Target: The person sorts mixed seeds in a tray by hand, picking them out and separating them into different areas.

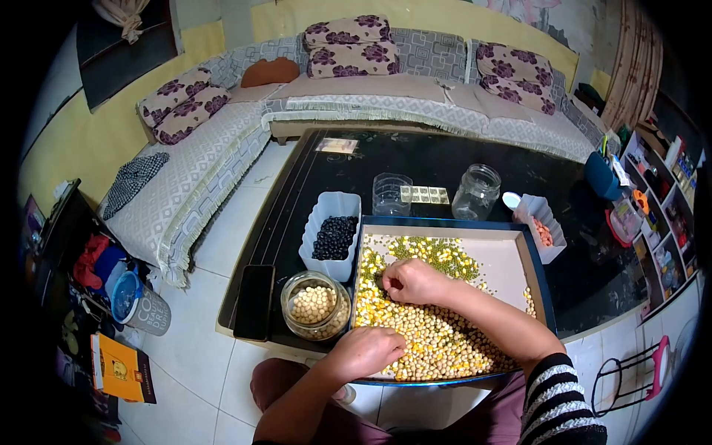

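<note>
A shallow blue-edged box [535, 256] holds yellow corn kernels, pale round beans [445, 345] and small green beans [437, 252], partly mixed. My right hand [415, 282] is over the box's left half, fingers curled together among the kernels; what they hold, if anything, is hidden. My left hand [367, 351] rests at the near left edge, its fingers bent down onto the kernels, their tips hard to make out. Left of the box stands a glass jar [317, 305] with pale beans. Behind that jar is a white plastic container [334, 239] of black beans.
A black phone [254, 302] lies at the table's left edge. Beyond the box stand a clear plastic container [391, 194] and an empty glass jar [476, 191]. A container with pink pieces [543, 231] is at the right. Shelves [660, 215] stand farther right.
</note>
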Demonstrator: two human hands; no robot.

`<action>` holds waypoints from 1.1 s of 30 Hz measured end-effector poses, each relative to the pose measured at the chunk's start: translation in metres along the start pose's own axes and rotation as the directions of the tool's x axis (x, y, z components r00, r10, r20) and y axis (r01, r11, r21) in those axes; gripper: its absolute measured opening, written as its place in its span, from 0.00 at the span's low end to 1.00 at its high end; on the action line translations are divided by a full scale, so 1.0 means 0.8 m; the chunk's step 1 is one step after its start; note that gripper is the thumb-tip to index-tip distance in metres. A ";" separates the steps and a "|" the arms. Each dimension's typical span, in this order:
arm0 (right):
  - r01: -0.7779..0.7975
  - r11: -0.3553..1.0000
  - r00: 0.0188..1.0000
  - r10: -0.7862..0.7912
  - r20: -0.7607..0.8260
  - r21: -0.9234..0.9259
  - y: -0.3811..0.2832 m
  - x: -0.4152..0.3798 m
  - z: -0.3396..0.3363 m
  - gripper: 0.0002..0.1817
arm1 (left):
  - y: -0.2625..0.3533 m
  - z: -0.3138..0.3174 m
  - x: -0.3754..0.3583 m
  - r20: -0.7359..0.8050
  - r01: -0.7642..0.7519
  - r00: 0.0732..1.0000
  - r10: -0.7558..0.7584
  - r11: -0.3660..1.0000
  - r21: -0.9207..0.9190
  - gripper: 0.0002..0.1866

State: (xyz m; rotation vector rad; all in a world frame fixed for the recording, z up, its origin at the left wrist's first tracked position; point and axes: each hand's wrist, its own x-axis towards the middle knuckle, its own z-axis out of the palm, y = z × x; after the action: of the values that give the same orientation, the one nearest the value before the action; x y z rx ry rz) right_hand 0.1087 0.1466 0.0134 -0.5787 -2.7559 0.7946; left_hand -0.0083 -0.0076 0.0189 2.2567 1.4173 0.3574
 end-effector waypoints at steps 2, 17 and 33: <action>-0.002 1.000 1.000 0.002 0.025 -0.005 0.001 -0.001 0.003 0.05 | -0.001 0.001 0.000 -0.008 -0.006 1.000 0.006 1.000 -0.012 0.10; 0.059 0.997 0.998 -0.061 -0.020 -0.052 -0.008 0.006 -0.014 0.05 | 0.000 0.000 -0.001 0.000 0.009 1.000 -0.009 1.000 0.001 0.10; 0.383 0.922 0.873 -0.344 -0.345 0.051 -0.120 0.026 -0.029 0.09 | -0.002 0.005 -0.002 -0.103 -0.029 0.994 0.025 0.999 -0.036 0.10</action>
State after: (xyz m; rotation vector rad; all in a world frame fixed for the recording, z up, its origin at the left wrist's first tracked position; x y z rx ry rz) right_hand 0.0674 0.0918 0.0876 -0.1377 -2.3826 0.6906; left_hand -0.0084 -0.0094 0.0149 2.2578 1.4196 0.5111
